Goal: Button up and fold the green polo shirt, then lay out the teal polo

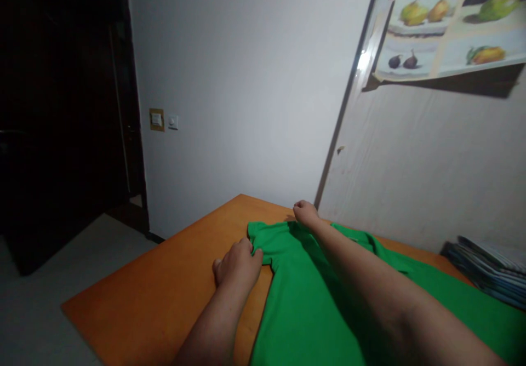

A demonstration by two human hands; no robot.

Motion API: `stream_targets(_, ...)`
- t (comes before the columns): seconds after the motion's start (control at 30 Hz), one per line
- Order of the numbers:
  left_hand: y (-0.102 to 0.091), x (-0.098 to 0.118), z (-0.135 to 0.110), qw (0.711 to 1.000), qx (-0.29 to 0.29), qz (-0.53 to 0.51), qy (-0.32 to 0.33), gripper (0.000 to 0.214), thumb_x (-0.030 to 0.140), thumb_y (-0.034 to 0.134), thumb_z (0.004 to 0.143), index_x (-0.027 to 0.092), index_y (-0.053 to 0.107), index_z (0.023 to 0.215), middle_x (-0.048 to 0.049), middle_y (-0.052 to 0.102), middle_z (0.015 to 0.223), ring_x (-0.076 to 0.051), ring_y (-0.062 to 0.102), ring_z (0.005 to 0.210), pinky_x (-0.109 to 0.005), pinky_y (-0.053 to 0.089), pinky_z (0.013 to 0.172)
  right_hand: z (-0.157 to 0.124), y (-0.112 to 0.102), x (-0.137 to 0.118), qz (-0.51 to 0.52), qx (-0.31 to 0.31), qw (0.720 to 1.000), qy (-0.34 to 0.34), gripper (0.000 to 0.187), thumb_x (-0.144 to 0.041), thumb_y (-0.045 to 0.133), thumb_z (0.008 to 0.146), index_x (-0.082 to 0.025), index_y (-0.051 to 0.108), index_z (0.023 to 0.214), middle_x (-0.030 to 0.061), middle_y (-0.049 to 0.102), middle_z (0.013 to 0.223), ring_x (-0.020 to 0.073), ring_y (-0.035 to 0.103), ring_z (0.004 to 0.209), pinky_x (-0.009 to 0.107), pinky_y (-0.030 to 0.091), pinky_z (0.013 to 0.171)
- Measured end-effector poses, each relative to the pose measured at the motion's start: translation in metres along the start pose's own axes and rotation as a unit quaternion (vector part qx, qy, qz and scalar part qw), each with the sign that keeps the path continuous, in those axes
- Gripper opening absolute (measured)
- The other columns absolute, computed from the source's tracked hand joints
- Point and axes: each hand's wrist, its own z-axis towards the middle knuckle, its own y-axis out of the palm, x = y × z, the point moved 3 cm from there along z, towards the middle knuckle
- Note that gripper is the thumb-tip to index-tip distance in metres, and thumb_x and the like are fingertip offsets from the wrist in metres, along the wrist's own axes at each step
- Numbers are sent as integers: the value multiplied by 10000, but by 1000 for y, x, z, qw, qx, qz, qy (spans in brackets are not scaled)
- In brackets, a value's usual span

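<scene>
A green T-shirt (304, 295) lies spread over the orange-brown tabletop, with one short sleeve (263, 240) pointing to the far left. My left hand (238, 262) is closed at that sleeve's edge, thumb and fingers pinching the cloth. Across the shirt stretches my right arm. My right hand (306, 213) is curled closed by the shirt's far edge near the shoulder; what its fingers hold, if anything, is hidden. A dark shadow falls on the cloth under the right forearm, which also covers part of the shirt.
The wooden table (164, 284) has a corner near the white wall (246, 92). At the right edge rests a stack of books or papers (489, 270). A fruit picture poster (447, 37) hangs on the wall above. To the left are wall switches (156, 119) and a dark doorway (82, 108).
</scene>
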Motion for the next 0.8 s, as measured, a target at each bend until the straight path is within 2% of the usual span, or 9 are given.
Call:
stream_targets(0.1,3,-4,5,1000,2,-30,-3,159,374,496,851,265,602,806,-48,738,998,-293,665,953,-382,386,741,-16,-15,26,-48,16,998,22,282,-245,471,914,-147,720,1003,163,744,1053,259,684,974,292,479,748)
stream_targets(0.23,3,-5,10,998,11,-64,-9,286,451,457,895,254,589,735,-36,724,928,-267,649,883,-338,343,674,-47,-23,51,-108,1,994,31,319,-261,445,947,-133,736,972,203,742,1056,270,696,972,299,471,747)
stream_targets(0.33,3,-9,16,996,24,-83,-19,389,519,394,935,248,577,724,-31,706,832,-241,633,798,-311,314,633,-66,-17,51,-139,-22,990,11,349,-265,419,969,-140,745,988,194,746,1070,264,694,1006,298,472,790)
stream_targets(0.43,6,-18,24,993,46,-111,-18,405,522,389,944,242,577,720,-29,686,774,-221,618,745,-294,310,599,-74,-5,44,-157,-50,986,-27,385,-300,395,991,-143,737,1071,181,728,1167,272,665,1106,322,466,895)
stream_targets(0.57,10,-34,31,987,82,-140,5,335,474,440,929,232,615,778,-33,697,795,-212,625,742,-280,342,601,-77,6,47,-175,-87,979,-61,452,-348,390,1008,-108,649,1291,193,586,1426,302,503,1355,394,376,1088)
stream_targets(0.67,10,-44,40,981,110,-158,-21,268,397,463,911,221,641,814,-45,708,823,-214,635,752,-275,359,600,-78,11,57,-178,-106,976,-71,528,-368,349,1026,-93,518,1443,191,441,1560,305,368,1463,442,292,1164)
stream_targets(0.8,7,-49,68,992,90,-86,-24,197,286,490,871,198,662,830,-62,706,783,-213,633,704,-275,375,590,-76,17,65,-171,-117,976,-72,576,-383,306,1031,-67,459,1489,197,380,1596,319,299,1499,476,227,1199)
